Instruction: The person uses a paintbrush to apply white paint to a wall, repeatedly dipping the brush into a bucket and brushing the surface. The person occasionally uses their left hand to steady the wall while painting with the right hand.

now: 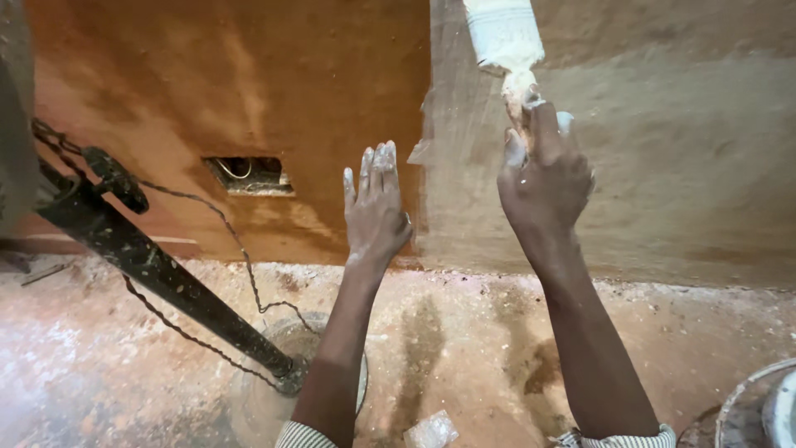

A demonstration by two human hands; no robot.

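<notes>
My right hand (543,178) grips the handle of a wide paint brush (504,37) whose white, paint-caked bristles press on the wall near the top edge of the view. That part of the wall is a dull grey-brown coated patch (663,149). My left hand (377,203) is flat, fingers together and dusted white, resting against the orange-brown unpainted wall (249,83) just left of the coated patch's edge.
A rectangular wall recess with wires (249,175) sits to the left. A dark slanted ladder leg with a chain (157,265) stands on a round pan (265,390). A white bucket rim (759,411) shows at bottom right. The floor is dusty and spattered.
</notes>
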